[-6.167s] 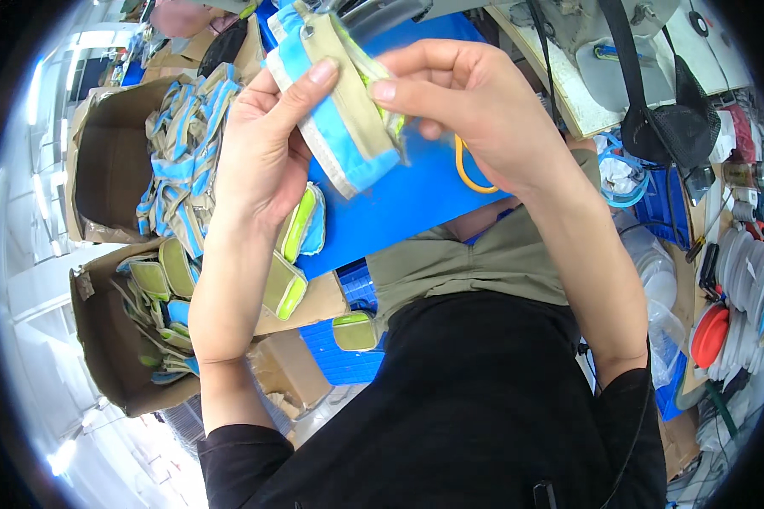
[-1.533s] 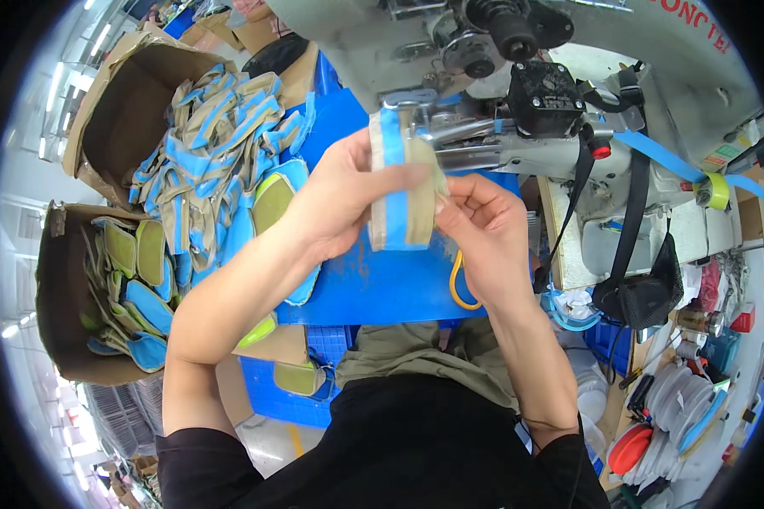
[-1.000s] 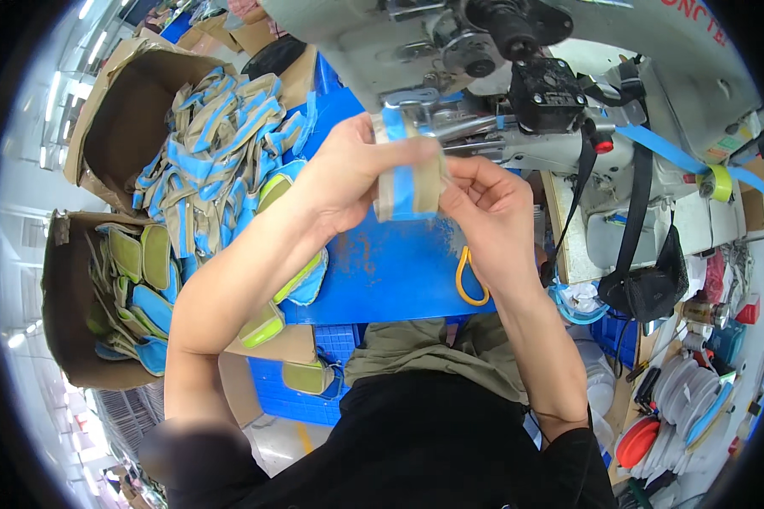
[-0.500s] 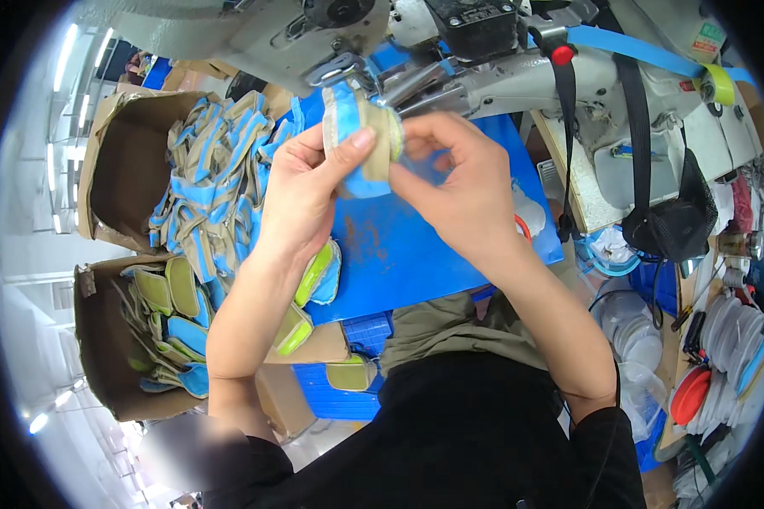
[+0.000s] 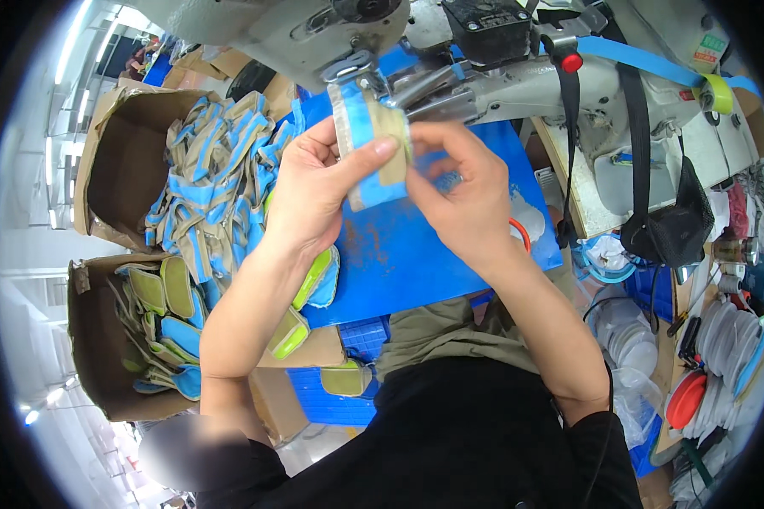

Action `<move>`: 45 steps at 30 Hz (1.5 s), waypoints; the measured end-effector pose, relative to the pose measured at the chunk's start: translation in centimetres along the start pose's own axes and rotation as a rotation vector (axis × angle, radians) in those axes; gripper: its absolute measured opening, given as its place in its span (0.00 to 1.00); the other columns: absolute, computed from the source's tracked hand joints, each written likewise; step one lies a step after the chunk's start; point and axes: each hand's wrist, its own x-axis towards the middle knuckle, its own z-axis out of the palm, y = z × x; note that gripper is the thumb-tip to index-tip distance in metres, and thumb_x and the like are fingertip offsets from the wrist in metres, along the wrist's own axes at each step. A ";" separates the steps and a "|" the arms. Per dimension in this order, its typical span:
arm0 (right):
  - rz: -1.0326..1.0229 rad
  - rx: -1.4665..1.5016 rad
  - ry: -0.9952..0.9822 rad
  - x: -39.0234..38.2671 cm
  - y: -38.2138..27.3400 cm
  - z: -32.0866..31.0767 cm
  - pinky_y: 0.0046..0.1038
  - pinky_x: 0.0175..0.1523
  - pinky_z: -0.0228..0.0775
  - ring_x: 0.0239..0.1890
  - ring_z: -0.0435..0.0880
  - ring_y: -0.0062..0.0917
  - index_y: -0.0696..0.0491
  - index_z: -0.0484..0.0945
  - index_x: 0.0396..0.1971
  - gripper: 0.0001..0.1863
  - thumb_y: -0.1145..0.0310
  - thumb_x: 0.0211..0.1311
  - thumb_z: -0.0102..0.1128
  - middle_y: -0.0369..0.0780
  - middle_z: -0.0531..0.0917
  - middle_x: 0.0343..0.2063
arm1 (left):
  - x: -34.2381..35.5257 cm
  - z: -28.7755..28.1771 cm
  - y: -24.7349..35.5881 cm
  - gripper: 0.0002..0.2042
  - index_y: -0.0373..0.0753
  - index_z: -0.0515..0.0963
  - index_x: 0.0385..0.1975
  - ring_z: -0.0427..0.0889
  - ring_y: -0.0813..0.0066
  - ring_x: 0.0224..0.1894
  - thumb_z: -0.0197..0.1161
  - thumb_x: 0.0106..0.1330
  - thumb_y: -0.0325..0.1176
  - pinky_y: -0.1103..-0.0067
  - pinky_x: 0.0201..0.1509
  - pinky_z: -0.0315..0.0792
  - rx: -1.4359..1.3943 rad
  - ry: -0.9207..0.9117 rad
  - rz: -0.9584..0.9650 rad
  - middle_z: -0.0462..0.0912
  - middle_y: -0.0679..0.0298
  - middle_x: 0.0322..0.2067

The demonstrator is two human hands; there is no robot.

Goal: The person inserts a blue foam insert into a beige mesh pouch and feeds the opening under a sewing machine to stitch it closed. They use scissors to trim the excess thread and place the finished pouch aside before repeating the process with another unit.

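Note:
Below the sewing machine's presser area (image 5: pixel 348 68), a small blue and tan fabric piece (image 5: pixel 369 127) with a pale yellow-green edge hangs between my hands. My left hand (image 5: pixel 323 178) is closed on it, its thumb pressed flat over the tan face. At the right edge of the piece, my right hand (image 5: pixel 463 187) has its thumb and index finger closed in; the other fingers are smeared by motion. The fabric's upper end reaches up to the machine's metal parts, and its back side is hidden.
A blue work surface (image 5: pixel 416 271) lies under my hands. At left, blue-and-tan fabric pieces (image 5: pixel 221 170) are heaped beside an upper cardboard box (image 5: pixel 102 161); a lower box (image 5: pixel 89 339) contains green and blue padded pieces. Black straps (image 5: pixel 569 153) and a blue strip (image 5: pixel 645 59) hang by the machine.
The fabric piece has turned to show more of its blue and tan face. Both hands stay at it, and the whole view has shifted slightly.

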 end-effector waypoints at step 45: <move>-0.100 -0.073 0.141 -1.3 1.7 2.4 0.29 0.38 0.78 0.33 0.86 0.29 0.54 0.81 0.40 0.11 0.77 0.58 0.70 0.39 0.84 0.32 | 1.9 -2.6 0.7 0.12 0.34 0.82 0.51 0.88 0.74 0.47 0.69 0.71 0.31 0.75 0.55 0.83 -0.151 -0.079 -0.182 0.89 0.61 0.46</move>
